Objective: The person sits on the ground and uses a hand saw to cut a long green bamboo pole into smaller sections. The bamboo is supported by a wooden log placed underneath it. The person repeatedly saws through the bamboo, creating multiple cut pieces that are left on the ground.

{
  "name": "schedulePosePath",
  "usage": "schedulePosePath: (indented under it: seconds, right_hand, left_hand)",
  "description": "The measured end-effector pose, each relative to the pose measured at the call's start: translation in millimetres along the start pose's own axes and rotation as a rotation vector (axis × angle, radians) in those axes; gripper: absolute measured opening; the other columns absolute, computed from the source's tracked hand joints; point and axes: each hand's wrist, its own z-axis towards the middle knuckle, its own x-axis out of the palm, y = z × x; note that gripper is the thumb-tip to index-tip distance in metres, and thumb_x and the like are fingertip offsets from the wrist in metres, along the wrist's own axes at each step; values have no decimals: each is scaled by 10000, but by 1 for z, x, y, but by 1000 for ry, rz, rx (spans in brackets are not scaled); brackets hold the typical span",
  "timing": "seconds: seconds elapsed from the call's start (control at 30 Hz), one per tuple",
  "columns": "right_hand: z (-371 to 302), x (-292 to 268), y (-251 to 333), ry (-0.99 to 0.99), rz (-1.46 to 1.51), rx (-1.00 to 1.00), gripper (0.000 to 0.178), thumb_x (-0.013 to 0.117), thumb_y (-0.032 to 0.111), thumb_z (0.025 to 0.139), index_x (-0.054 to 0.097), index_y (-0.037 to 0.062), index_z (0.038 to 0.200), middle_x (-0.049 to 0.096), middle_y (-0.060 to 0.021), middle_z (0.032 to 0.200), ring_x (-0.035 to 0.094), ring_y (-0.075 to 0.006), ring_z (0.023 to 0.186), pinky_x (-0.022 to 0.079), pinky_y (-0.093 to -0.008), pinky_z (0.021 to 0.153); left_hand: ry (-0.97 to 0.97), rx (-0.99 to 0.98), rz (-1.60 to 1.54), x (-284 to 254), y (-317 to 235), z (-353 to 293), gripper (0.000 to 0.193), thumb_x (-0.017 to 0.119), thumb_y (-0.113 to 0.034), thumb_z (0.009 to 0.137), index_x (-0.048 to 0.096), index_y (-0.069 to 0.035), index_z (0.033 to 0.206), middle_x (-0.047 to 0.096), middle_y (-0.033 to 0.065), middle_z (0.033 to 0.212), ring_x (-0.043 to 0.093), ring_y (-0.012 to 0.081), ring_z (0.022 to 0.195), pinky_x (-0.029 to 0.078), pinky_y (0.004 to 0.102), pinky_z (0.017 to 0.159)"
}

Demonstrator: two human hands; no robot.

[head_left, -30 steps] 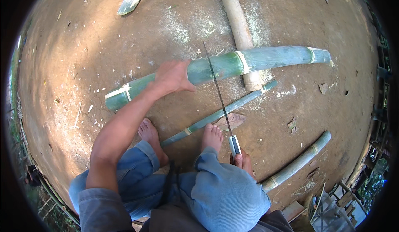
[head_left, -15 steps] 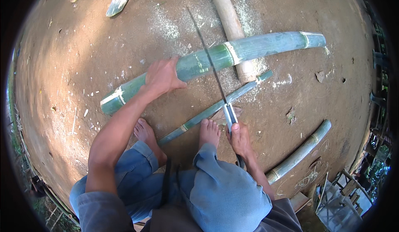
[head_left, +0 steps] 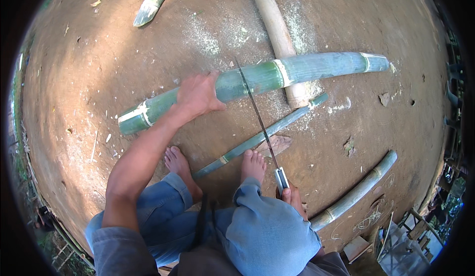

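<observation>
My left hand [head_left: 199, 94] is wrapped over a thick green bamboo pole [head_left: 326, 67], pressing on it left of its middle. Gripped by its handle, a hand saw [head_left: 264, 130] is in my right hand [head_left: 294, 200], beside my right knee; the knee hides part of that hand. The long thin blade slants up and left, its far end lying across the bamboo just right of my left hand. Under the thick pole, to the right of the blade, a pale dry bamboo log [head_left: 275, 26] props it crosswise.
A thin green bamboo piece [head_left: 257, 138] lies just beyond my bare feet, near a dry leaf [head_left: 278, 145]. Another bamboo length [head_left: 357, 192] rests on the right, and a cut green piece [head_left: 154, 4] at the far left. Pale sawdust [head_left: 200, 36] covers the dirt around the log.
My right hand has pulled the saw back toward my knee, so less blade reaches past the bamboo. My left hand keeps its hold on the pole. The view has shifted slightly.
</observation>
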Motion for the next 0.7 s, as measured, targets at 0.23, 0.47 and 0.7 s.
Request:
schedulePosePath:
  seconds: [0.23, 0.47, 0.7]
  right_hand:
    - [167, 15, 37, -71, -107, -134, 598, 377, 492, 1075, 606, -49, 967, 578, -196, 690, 582, -325, 631, 455, -440, 586]
    - [80, 6, 11, -78, 16, -106, 694, 342, 604, 1058, 588, -34, 946, 568, -115, 671, 582, -224, 593, 466, -386, 565]
    - [60, 6, -6, -45, -68, -71, 701, 349, 606, 1050, 620, -41, 1028, 589, -142, 691, 627, -264, 633, 484, -417, 597]
  left_hand:
    - [6, -57, -71, 20, -18, 10, 910, 896, -363, 572, 577, -37, 1359, 715, 250, 1038, 698, 414, 974, 556, 482, 879]
    - [-27, -34, -77, 21, -3, 12, 911, 899, -341, 576, 572, -16, 1362, 712, 259, 1038, 706, 403, 974, 565, 481, 869]
    - [-9, -25, -70, 10, -5, 12, 916, 887, -347, 583, 569, -10, 1372, 710, 259, 1021, 703, 414, 962, 561, 486, 865]
